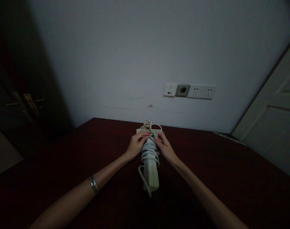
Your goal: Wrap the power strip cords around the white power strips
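Observation:
A white power strip point(151, 176) lies lengthwise on the dark red table point(206, 178), its white cable point(149, 151) wound round its far half. My left hand point(135, 144) grips the wound cable from the left, fingers curled over its top. My right hand point(165, 147) grips it from the right, fingers pinched at the cable near the far end. A loose loop of cable hangs off the strip's near left side. Behind my hands lies a second white power strip point(149, 129) with tangled cord on it.
Wall sockets point(190, 91) sit on the white wall above the table's far edge. A dark door with a handle point(28, 103) stands at left. A pale door point(275, 121) is at right. A bracelet point(94, 184) is on my left wrist.

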